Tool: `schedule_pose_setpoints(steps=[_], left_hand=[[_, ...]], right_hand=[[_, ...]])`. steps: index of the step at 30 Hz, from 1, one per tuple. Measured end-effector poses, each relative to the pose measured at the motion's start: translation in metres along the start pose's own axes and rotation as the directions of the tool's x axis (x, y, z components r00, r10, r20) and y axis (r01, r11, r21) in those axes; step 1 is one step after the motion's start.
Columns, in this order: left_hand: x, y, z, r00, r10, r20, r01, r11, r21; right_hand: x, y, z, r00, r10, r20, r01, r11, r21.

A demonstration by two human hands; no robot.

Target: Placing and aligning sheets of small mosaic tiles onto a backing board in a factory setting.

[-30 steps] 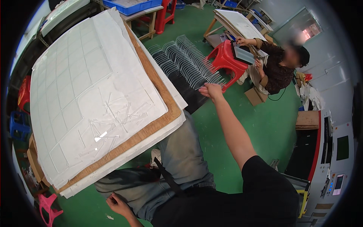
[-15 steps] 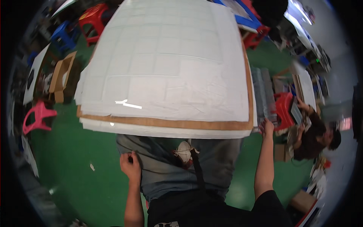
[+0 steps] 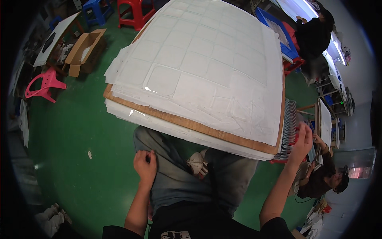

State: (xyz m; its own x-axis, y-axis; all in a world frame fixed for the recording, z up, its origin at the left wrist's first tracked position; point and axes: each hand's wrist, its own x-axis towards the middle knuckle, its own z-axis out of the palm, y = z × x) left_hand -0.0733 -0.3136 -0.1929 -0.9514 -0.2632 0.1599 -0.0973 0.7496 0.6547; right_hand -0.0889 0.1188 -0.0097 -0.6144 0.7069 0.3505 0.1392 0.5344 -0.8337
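Note:
My left hand (image 3: pixel 145 165) lies on my left thigh, its fingers curled in, with nothing visible in it. My right hand (image 3: pixel 301 146) is raised at the table's right edge, fingertips pressed together and pointing up. Whether a clear, thin thing is between them I cannot make out. Just beside it is a rack (image 3: pixel 288 129) of closely spaced, thin, clear upright sheets. In front of me, clear rounded-corner panes (image 3: pixel 162 81) lie in rows on a white sheet (image 3: pixel 223 113) covering the table, over a brown board (image 3: pixel 191 122).
Left of the table stand a pink stool (image 3: pixel 47 84), an open cardboard box (image 3: pixel 83 53) and red (image 3: pixel 136 16) and blue (image 3: pixel 95 11) stools. At right, one person (image 3: pixel 324 175) sits close by; another (image 3: pixel 314 36) is farther back, near a blue tray (image 3: pixel 292 46).
My right hand has risen from the rack's near end, its fingers now upward. My view has turned, so the table appears tilted and farther right. The left hand stays on the thigh.

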Motion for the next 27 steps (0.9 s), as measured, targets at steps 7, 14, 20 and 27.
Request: schedule_pose_setpoints(steps=[7,14,20,27], left_hand=[[-0.004,-0.011,0.001,1.000,0.012,-0.005,-0.012,1.000,0.002],[-0.010,-0.018,-0.010,0.999,-0.014,-0.035,0.012,0.999,-0.050],[-0.008,-0.016,-0.012,0.999,-0.024,-0.024,0.023,0.998,-0.061],[-0.007,-0.020,-0.007,0.999,-0.007,-0.034,0.005,0.997,-0.077]], right_hand=[[-0.066,-0.123,0.173,0.469,-0.554,0.688,0.501,0.808,0.309],[-0.098,-0.133,0.247,0.304,-0.686,0.661,0.829,0.532,0.171],[-0.099,-0.136,0.247,0.317,-0.642,0.698,0.822,0.553,0.135],[-0.087,-0.150,0.259,0.342,-0.534,0.773,0.774,0.627,0.090]])
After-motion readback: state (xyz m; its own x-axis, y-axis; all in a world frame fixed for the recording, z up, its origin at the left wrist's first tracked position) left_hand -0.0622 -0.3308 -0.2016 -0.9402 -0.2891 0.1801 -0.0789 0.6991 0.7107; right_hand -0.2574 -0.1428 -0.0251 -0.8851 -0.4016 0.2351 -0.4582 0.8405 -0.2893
